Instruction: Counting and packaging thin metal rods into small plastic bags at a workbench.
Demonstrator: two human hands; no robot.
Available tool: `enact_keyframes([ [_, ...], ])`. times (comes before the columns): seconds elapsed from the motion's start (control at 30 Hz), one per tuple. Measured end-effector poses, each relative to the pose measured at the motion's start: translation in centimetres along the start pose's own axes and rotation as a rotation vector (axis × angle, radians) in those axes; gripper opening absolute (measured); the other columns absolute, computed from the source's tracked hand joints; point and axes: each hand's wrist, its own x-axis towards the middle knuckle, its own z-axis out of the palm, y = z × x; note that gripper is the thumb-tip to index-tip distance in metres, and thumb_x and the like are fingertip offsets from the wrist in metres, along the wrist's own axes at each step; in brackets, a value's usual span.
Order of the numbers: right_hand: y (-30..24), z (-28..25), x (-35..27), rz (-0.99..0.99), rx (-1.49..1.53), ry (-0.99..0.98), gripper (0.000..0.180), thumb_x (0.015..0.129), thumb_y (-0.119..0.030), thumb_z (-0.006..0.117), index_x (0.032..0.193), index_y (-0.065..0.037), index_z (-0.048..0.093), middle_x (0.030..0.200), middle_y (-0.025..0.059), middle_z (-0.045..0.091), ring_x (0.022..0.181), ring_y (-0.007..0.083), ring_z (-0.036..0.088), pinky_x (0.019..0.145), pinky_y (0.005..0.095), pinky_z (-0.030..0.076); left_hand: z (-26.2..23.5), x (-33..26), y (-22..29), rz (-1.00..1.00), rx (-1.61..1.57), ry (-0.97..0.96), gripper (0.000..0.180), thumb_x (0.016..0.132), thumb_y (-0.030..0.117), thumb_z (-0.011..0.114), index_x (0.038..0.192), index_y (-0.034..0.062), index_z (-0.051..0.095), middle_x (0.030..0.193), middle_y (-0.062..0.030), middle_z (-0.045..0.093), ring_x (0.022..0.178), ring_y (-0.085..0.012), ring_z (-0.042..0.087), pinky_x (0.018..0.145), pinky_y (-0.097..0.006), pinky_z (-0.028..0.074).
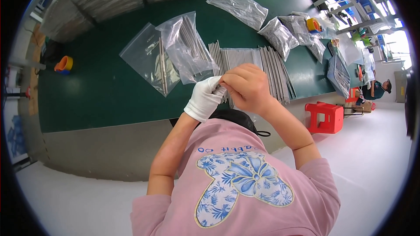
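Note:
My left hand (204, 98) wears a white glove and is closed around small, dark, metallic-looking bits that I cannot make out. Against its fingertips my bare right hand (248, 86) is bent into a pinch; what it holds, if anything, is hidden. Both hands are over the table's near edge, just in front of a row of thin metal rods (273, 72). To the left of the rods, a clear plastic bag (186, 46) with more rods in it overlaps a flat clear bag (146, 54), on which a few rods lie.
Wrapped stacks (109, 0) stand at the back left of the green table (87, 100). Bags of small parts (280, 35) and a tape roll (313, 25) lie to the right, near a grey bin (337, 72). Another tape roll (64, 64) is far left. A red stool (326, 117) stands right; one person (377, 89) is beyond.

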Motion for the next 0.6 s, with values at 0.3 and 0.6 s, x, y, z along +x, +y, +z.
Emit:
enact_keyframes([
  [0.3,-0.34,-0.24,-0.27,0.019,-0.023,-0.021,0.014,0.061,-0.004,0.06,0.074,-0.007,0.057,0.073,0.0047,0.059,0.066,0.0229,0.058,0.06,0.0327,0.044,0.15,-0.2,0.14,0.015,-0.018,0.016,0.017,0.078,0.006,0.059,0.095,0.0053,0.059,0.076,-0.0116,0.059,0.067,-0.0257,0.058,0.062,-0.029,0.045],
  [0.6,-0.43,-0.19,-0.26,-0.093,0.037,0.066,0.013,0.064,-0.001,0.061,0.076,-0.004,0.056,0.07,0.0066,0.058,0.06,0.0238,0.055,0.054,0.0319,0.043,0.09,-0.14,0.05,0.06,-0.027,0.027,0.015,0.077,0.008,0.061,0.092,0.0051,0.06,0.073,-0.0113,0.059,0.063,-0.023,0.057,0.058,-0.027,0.045],
])
